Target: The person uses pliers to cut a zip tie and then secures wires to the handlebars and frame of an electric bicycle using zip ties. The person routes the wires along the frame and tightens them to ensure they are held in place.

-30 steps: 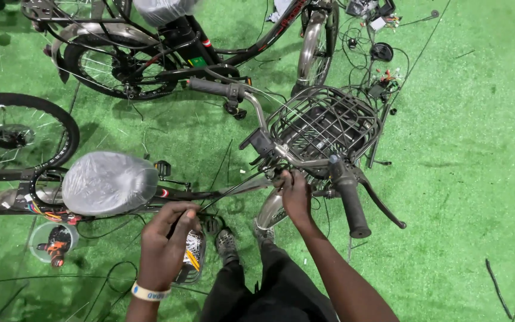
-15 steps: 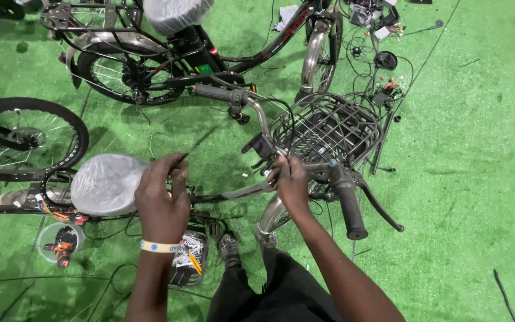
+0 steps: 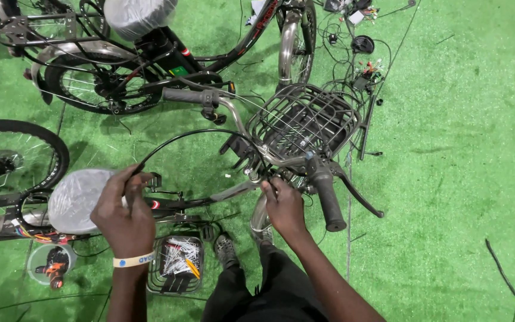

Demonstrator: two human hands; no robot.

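Observation:
I stand over a bicycle with a black wire front basket point(image 3: 302, 122) and silver handlebar point(image 3: 233, 110). My left hand point(image 3: 123, 211) grips a black cable point(image 3: 180, 138) that arcs up and right toward the handlebar stem. My right hand point(image 3: 282, 206) pinches the other end of the cable at the stem, just left of the black right grip point(image 3: 327, 200) and brake lever point(image 3: 356, 191). The saddle point(image 3: 78, 200), wrapped in clear plastic, lies just left of my left hand.
A second bicycle point(image 3: 150, 53) with a plastic-wrapped saddle stands above. A front wheel point(image 3: 13, 158) is at the left. A small wire basket point(image 3: 177, 262) of cable ties and a round tub point(image 3: 52, 262) sit on green turf. Loose wires and parts point(image 3: 362, 53) lie at top right.
My left hand rose from beside the floor basket, pulling the black cable up and left into a wide arc. My right hand stayed at the handlebar stem.

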